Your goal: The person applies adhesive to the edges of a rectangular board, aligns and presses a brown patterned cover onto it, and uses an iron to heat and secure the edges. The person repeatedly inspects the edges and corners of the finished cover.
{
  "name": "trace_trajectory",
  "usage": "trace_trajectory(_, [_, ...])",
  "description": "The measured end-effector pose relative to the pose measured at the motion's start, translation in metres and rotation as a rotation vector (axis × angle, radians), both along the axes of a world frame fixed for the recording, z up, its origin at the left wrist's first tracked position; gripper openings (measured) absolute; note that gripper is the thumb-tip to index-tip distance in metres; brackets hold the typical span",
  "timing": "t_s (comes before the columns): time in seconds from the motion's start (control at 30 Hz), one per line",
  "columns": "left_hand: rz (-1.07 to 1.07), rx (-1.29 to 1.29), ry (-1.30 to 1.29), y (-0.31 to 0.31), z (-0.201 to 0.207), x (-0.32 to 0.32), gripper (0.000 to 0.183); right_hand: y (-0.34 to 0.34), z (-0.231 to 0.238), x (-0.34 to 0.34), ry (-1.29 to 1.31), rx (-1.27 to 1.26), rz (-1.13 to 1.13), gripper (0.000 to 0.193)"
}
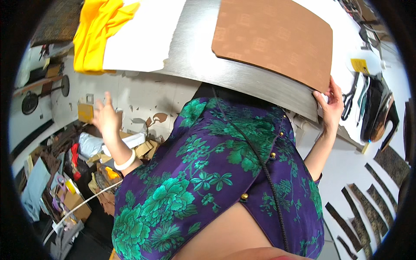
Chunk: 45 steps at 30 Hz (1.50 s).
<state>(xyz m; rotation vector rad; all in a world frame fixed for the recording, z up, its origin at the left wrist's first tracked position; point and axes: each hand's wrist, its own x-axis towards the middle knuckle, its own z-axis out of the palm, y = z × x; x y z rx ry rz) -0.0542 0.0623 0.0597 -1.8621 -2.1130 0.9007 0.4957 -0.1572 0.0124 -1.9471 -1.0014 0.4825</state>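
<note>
A brown sheet (pixel 273 43) lies flat on a metal plate (pixel 190 47), toward the plate's right side, a little back from its near edge. The right hand (pixel 333 106) is at the near right corner of both, with thumb and fingers bent close together; something small and white shows between them, but I cannot tell if it is gripped. The left hand (pixel 107 117) is in the air before the near left edge of the table (pixel 352 125), fingers spread, holding nothing visible. Along the table's right edge are black scissors (pixel 346 106), a white bottle (pixel 364 63) and some dark pieces (pixel 372 104), quite near the right hand. A yellow cloth (pixel 89 41) hangs on the left edge. The far edge of the brown sheet is cut off; the heap of scraps (pixel 71 190) below left is hard to make out.
</note>
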Motion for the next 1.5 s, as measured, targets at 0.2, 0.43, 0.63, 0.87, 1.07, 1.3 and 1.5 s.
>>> trace_trajectory(0.2, [-0.49, 0.281, -1.34, -0.011, -0.003, 0.133, 0.061, -0.011, -0.014, 0.023, -0.08, 0.022, 0.027, 0.078])
trace_trajectory(0.43, [-0.623, 0.08, -1.334, 0.006, -0.028, 0.227, 0.08, -0.004, -0.001, 0.007, -0.052, 0.144, -0.066, 0.068])
trace_trajectory(0.63, [-0.681, 0.02, -1.39, 0.011, -0.024, 0.217, 0.075, -0.003, 0.01, 0.011, -0.019, 0.094, -0.076, 0.061])
trace_trajectory(0.87, [-0.595, -0.054, -1.479, 0.017, -0.022, 0.208, 0.07, 0.002, 0.014, 0.004, 0.154, 0.132, -0.079, 0.055])
trace_trajectory(1.07, [-0.581, -0.055, -1.447, 0.018, -0.019, 0.208, 0.062, 0.002, 0.006, 0.005, 0.141, 0.136, -0.075, 0.051])
trace_trajectory(1.3, [-0.511, -0.096, -1.48, 0.024, -0.021, 0.203, 0.064, -0.003, 0.002, 0.009, 0.269, 0.307, 0.106, 0.05])
trace_trajectory(1.5, [-0.541, -0.148, -1.513, 0.035, -0.024, 0.194, 0.065, 0.003, 0.016, 0.025, 0.07, 0.009, 0.186, 0.043])
